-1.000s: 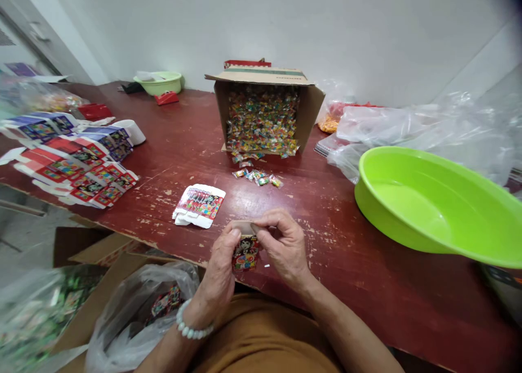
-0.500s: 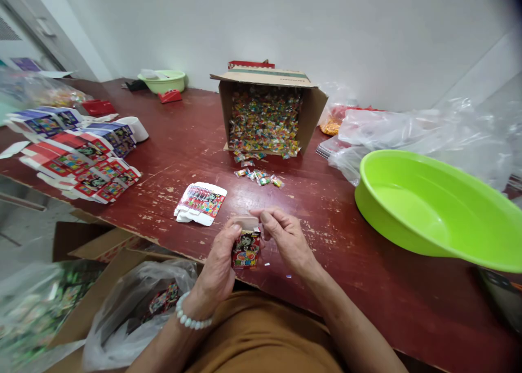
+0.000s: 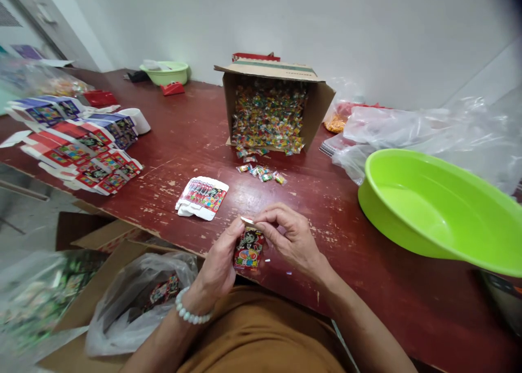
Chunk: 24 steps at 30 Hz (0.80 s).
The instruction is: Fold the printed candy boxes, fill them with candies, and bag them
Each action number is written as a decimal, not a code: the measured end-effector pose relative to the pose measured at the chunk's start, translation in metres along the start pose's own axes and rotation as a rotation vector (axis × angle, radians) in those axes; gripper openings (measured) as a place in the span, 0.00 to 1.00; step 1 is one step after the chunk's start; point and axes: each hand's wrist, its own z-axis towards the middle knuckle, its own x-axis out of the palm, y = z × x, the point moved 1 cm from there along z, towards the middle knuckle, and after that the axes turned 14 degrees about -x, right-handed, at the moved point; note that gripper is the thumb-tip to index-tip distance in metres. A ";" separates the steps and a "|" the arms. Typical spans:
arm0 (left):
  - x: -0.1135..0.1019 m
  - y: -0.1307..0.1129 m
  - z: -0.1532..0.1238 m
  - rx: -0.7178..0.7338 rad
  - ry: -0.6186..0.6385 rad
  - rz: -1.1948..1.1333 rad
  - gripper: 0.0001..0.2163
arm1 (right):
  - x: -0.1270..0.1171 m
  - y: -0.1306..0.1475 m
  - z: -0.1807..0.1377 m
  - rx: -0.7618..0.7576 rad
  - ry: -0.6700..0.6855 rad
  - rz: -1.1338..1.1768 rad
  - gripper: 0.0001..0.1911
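My left hand [image 3: 220,256] is wrapped round a small printed candy box [image 3: 248,249], held upright near the table's front edge. The fingers of my right hand [image 3: 290,240] pinch the box's top flap, which is bent partly over the opening. Just beyond lies a flat stack of box blanks [image 3: 204,198] with red print. Several wrapped candies [image 3: 263,173] lie loose in front of an open carton [image 3: 318,114] on its side. The carton is filled with more wrapped candies [image 3: 269,114].
Piles of box blanks [image 3: 92,150] stand at the left edge. A big green basin [image 3: 440,215] sits at the right before clear plastic bags [image 3: 424,128]. Below the edge, a plastic bag [image 3: 110,324] holds filled boxes. A pale green basin [image 3: 167,74] stands at the back.
The top flap, upright before, is now folded partly down, with my right fingers on it. My right hand has moved slightly towards the box. The view has shifted a little.
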 end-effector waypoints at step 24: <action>-0.008 0.006 0.007 0.233 -0.013 0.288 0.12 | 0.007 0.001 -0.012 0.276 -0.011 0.052 0.05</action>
